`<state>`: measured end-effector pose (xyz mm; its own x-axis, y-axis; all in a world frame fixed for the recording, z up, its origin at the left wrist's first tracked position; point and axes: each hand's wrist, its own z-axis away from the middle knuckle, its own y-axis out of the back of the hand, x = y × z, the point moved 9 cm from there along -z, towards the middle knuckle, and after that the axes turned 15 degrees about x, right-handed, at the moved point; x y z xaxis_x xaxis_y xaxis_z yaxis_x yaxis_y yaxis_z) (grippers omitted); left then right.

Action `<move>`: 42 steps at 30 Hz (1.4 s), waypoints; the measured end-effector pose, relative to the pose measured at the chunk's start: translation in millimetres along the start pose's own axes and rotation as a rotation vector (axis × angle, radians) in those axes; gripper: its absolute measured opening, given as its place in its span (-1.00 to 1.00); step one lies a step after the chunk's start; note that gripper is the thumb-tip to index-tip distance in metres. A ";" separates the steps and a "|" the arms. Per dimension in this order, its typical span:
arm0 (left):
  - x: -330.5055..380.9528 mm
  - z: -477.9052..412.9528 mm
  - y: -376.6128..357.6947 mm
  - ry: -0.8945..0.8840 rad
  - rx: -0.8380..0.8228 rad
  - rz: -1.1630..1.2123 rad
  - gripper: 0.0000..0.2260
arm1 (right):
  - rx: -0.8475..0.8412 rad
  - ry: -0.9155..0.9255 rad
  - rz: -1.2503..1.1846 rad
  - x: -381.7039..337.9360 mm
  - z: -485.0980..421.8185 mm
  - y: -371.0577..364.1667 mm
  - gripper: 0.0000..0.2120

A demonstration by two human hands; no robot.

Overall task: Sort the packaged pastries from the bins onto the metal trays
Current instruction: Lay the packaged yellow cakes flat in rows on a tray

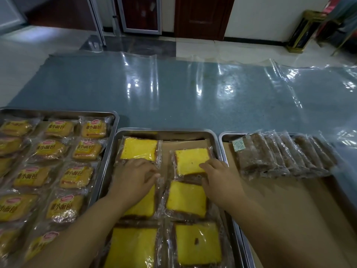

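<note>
Filling the left tray (77,111): bun packs (92,129) laid flat in rows, each in clear wrap; the tray stands at the left end of the tabletop.
Bun label: yellow panel with dark characters "小面包". A red oval logo sits above it, its writing too small to read.
Left tray, limits: packs at the frame's left edge are cut off and blurred.
Left hand: left hand (135,175) lies palm down in the middle tray. Its fingers are bent, with the tips on clear wrap between the two far packs of the left column. Whether they pinch the wrap cannot be told.
Middle tray: middle tray (166,130), lined with brown paper (185,144), holds six cake packs (139,148) in two columns. They are square yellow slices with brown crust edges, in unprinted clear wrap.
Middle tray, limits: the second left pack is partly under the left hand and forearm. The nearest two are cut off by the frame; the near-right slice shows a dark spot.
Right hand: right hand (218,176) holds the upper-right cake pack (190,160) at its near right corner, fingers on top, thumb against the near edge.
Right tray: right tray (224,136), paper-lined, carries brown pastry packs (280,153) leaning overlapped in one row along its far side. Its near and right parts are cut off.
Sachet: a white sachet (238,145) with green print, unreadable, lies inside the leftmost pack.
Tabletop: blue-grey tabletop (173,93) under a glossy clear plastic sheet (289,72).
</note>
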<state>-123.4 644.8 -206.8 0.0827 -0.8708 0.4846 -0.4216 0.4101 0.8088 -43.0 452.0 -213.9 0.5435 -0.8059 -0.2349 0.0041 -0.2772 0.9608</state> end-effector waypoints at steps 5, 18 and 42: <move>-35.3 -9.5 -13.6 0.073 -0.108 -0.177 -0.59 | -0.171 0.055 0.023 -20.4 -3.5 -36.5 -0.55; -51.0 -13.1 -32.0 0.103 -0.215 -0.191 -0.53 | -0.221 0.016 0.065 -18.6 -43.3 -55.5 -0.49; -22.7 77.8 4.9 0.036 -0.223 -0.236 -0.60 | -0.109 -0.034 0.044 -39.1 59.8 -35.4 -0.64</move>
<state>-197.6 645.5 -239.8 0.1880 -0.9405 0.2829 -0.1787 0.2505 0.9515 -114.6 462.0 -247.6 0.5167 -0.8336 -0.1954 0.0733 -0.1843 0.9801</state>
